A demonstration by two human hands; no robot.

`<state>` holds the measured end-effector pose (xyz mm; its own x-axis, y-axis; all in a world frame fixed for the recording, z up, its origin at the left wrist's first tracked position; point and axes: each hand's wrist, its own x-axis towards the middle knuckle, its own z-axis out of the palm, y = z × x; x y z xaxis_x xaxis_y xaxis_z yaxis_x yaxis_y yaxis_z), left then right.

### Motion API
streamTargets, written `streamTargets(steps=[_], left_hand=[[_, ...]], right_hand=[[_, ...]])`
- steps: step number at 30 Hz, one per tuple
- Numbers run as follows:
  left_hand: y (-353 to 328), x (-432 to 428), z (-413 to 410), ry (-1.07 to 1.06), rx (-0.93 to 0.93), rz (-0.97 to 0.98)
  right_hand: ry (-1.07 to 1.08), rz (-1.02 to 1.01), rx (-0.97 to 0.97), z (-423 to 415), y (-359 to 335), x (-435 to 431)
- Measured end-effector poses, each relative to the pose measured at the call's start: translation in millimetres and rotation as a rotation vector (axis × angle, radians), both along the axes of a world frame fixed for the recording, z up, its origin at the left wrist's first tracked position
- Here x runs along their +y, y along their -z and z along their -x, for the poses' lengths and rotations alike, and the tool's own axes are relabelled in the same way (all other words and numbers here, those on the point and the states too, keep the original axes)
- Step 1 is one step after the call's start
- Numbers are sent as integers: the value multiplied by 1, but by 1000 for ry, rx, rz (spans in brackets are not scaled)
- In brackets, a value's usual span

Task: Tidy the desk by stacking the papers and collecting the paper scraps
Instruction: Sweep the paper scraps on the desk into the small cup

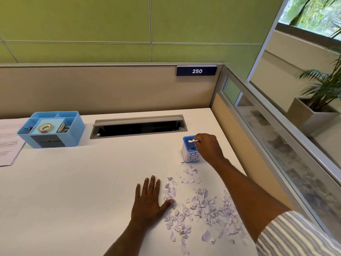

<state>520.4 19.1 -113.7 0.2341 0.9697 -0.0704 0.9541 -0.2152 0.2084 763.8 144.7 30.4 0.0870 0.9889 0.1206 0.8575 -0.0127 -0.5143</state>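
Our right hand [207, 146] pinches a scrap [194, 140] over the bin [191, 153] near the desk's [73, 182] right edge | our left hand [149, 198] lies flat, fingers straight, beside the scraps [203, 206]

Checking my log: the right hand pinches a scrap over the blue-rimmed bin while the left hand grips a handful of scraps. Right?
No. The head view shows the left hand lying flat on the desk beside the scraps, gripping nothing. The right hand does pinch a scrap over the blue-rimmed bin.
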Motion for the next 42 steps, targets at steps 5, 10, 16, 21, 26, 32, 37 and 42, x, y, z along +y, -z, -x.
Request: streamTargets(steps=[5,10,16,21,26,32,37,42], left_hand=[[-2,-1,-1,1,-8,-10],[-5,-1,-1,6,-21,1],[-8,-2,-1,14,-35,-2],[-4,-1,0,4,-8,-9],[-2,0,0,-6,-16,-8],[1,0,0,-10,18,11],[-1,0,-1,-6,20,15],[-3,-1,-1,-4,14,22]], right_hand=[[-84,130,-183,-6,-1,19],[-82,186,-135,-4,0,25],[-100,218,77,1,-1,24],[5,40,124,7,1,14],[252,-200,106,-19,30,-37],[470,388,-268,-52,106,-125],[290,390,-266,-29,126,-142],[26,336,9,-1,115,-135]])
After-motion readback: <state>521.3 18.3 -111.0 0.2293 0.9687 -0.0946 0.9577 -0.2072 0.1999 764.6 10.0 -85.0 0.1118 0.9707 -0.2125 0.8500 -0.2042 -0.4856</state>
